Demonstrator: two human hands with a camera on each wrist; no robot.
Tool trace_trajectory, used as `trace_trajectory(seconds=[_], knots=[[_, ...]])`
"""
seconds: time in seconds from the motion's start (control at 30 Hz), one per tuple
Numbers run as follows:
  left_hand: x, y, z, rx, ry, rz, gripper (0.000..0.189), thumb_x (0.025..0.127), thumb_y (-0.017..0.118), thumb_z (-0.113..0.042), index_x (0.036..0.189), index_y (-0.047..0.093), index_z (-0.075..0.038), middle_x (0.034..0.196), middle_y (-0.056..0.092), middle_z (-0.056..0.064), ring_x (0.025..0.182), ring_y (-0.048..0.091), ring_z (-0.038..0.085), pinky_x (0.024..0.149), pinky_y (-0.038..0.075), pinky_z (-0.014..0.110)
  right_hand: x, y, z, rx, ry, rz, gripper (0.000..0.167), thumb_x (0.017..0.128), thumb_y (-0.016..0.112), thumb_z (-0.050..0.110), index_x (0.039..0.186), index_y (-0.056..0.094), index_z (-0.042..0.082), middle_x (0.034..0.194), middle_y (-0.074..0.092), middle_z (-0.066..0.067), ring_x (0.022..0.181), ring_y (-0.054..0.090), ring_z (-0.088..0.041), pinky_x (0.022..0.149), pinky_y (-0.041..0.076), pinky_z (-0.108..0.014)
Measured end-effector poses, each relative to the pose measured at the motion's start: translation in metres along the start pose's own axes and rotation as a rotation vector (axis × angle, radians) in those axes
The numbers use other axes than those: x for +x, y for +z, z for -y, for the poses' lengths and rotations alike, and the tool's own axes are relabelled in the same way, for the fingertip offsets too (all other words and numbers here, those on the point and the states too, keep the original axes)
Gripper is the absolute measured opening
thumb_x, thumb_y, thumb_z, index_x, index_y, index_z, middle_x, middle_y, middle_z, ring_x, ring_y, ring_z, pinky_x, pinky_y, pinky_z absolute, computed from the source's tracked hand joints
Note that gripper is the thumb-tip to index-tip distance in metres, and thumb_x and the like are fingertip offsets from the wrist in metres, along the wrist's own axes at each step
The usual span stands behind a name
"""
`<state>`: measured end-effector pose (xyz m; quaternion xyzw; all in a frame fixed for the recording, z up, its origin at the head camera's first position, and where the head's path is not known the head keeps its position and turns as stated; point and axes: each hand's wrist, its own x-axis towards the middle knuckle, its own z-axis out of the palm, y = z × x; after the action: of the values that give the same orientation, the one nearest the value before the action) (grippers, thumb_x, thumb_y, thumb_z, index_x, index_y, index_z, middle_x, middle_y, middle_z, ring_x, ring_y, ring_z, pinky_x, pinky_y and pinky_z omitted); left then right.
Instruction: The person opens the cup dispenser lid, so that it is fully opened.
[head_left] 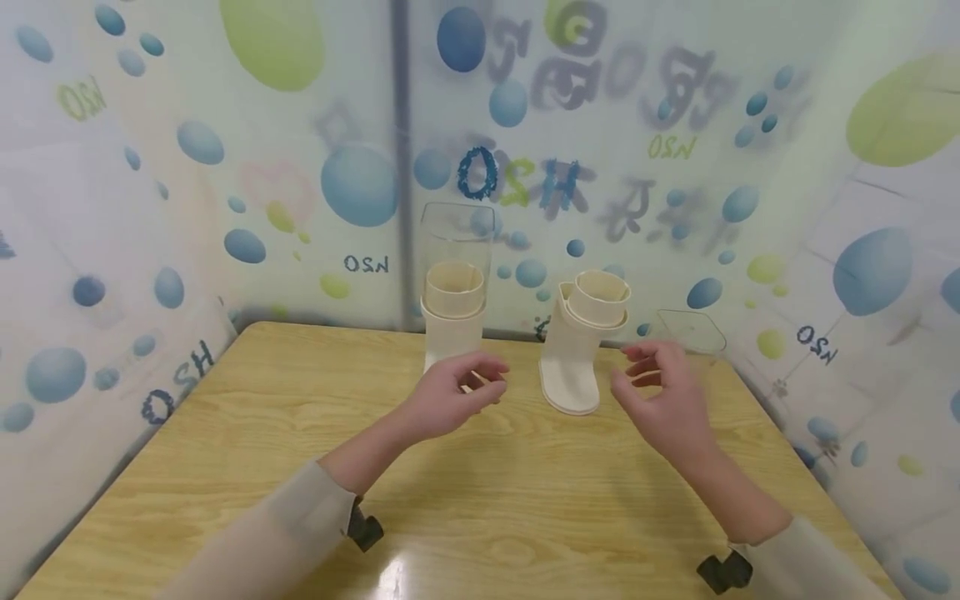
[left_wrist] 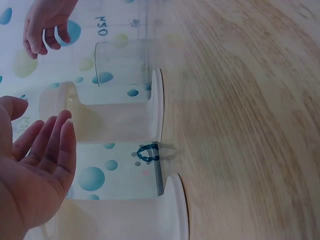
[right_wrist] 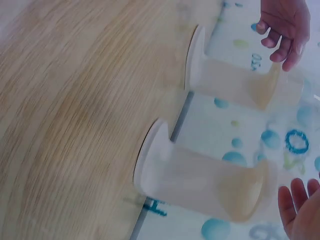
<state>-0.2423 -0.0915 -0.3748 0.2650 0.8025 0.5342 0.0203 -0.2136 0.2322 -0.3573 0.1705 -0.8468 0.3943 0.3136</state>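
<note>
Two cream plastic stands, each with a round collar on top and a flat rounded foot, stand upright near the table's back edge. A clear container (head_left: 459, 221) sits over the collar of the left stand (head_left: 453, 331); the right stand (head_left: 568, 362) has a bare collar. My left hand (head_left: 459, 398), fingers loosely bent, hovers in front of the left stand and hides its foot. To the right of the other stand my right hand (head_left: 667, 408) is raised with bent fingers. Both hands hold nothing. Another clear container (left_wrist: 122, 62) stands behind the right hand.
The wood-grain table (head_left: 337, 517) reaches toward me. Pale curtains (head_left: 285, 150) printed with balloons and bubbles hang around its back and sides. A small black device (head_left: 364, 527) is strapped at the left cuff, and a similar black device (head_left: 724, 572) at the right.
</note>
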Motion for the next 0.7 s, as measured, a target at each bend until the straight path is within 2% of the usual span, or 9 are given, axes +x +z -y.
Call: trace_trajectory(seconds=[0.1, 0.2, 0.27, 0.33, 0.47, 0.6, 0.7], knots=[[-0.011, -0.008, 0.005, 0.020, 0.013, -0.016, 0.027, 0.107, 0.072, -0.023, 0.131, 0.076, -0.011, 0.119, 0.079, 0.007, 0.097, 0.075, 0.016, 0.080, 0.063, 0.031, -0.002, 0.009, 0.008, 0.004, -0.024, 0.053, 0.032, 0.095, 0.079, 0.003, 0.126, 0.069, 0.002, 0.123, 0.069, -0.011, 0.097, 0.072, -0.024, 0.085, 0.060, -0.016], [-0.021, -0.016, 0.010, 0.051, 0.008, -0.029, 0.025, 0.106, 0.073, -0.023, 0.127, 0.078, -0.011, 0.117, 0.080, 0.007, 0.097, 0.074, 0.016, 0.080, 0.062, 0.031, -0.002, 0.016, 0.016, 0.035, -0.029, 0.110, 0.043, 0.097, 0.077, 0.003, 0.138, 0.068, 0.006, 0.132, 0.070, -0.012, 0.108, 0.076, -0.030, 0.089, 0.066, -0.031], [-0.028, -0.022, 0.013, 0.072, 0.003, -0.046, 0.023, 0.106, 0.073, -0.023, 0.126, 0.078, -0.012, 0.117, 0.080, 0.006, 0.097, 0.074, 0.016, 0.079, 0.062, 0.031, -0.002, 0.021, 0.021, 0.065, -0.026, 0.143, 0.050, 0.098, 0.077, 0.004, 0.147, 0.066, 0.008, 0.138, 0.069, -0.012, 0.117, 0.076, -0.034, 0.093, 0.066, -0.041], [-0.033, -0.029, 0.014, 0.089, -0.004, -0.069, 0.023, 0.106, 0.074, -0.023, 0.125, 0.079, -0.013, 0.117, 0.080, 0.005, 0.099, 0.074, 0.018, 0.081, 0.062, 0.031, -0.001, 0.025, 0.027, 0.093, -0.027, 0.172, 0.055, 0.099, 0.077, 0.005, 0.152, 0.063, 0.010, 0.143, 0.067, -0.013, 0.125, 0.074, -0.036, 0.096, 0.064, -0.046], [-0.039, -0.045, 0.016, 0.095, -0.009, -0.111, 0.024, 0.106, 0.074, -0.021, 0.127, 0.077, -0.012, 0.119, 0.080, 0.009, 0.100, 0.077, 0.024, 0.083, 0.062, 0.030, 0.002, 0.034, 0.038, 0.099, -0.033, 0.209, 0.057, 0.099, 0.078, 0.008, 0.153, 0.061, 0.011, 0.149, 0.065, -0.013, 0.131, 0.072, -0.036, 0.102, 0.062, -0.050], [-0.042, -0.061, 0.018, 0.098, -0.022, -0.143, 0.029, 0.107, 0.073, -0.021, 0.132, 0.075, -0.009, 0.121, 0.079, 0.013, 0.102, 0.077, 0.029, 0.082, 0.062, 0.030, 0.008, 0.042, 0.047, 0.083, -0.061, 0.222, 0.054, 0.098, 0.080, 0.010, 0.149, 0.063, 0.010, 0.146, 0.065, -0.014, 0.128, 0.073, -0.036, 0.104, 0.061, -0.054], [-0.041, -0.072, 0.019, 0.114, -0.045, -0.165, 0.032, 0.108, 0.072, -0.025, 0.136, 0.074, -0.009, 0.125, 0.078, 0.012, 0.102, 0.076, 0.028, 0.083, 0.061, 0.033, 0.015, 0.048, 0.054, 0.075, -0.084, 0.216, 0.051, 0.097, 0.081, 0.010, 0.146, 0.065, 0.009, 0.143, 0.066, -0.014, 0.127, 0.073, -0.034, 0.105, 0.061, -0.056]])
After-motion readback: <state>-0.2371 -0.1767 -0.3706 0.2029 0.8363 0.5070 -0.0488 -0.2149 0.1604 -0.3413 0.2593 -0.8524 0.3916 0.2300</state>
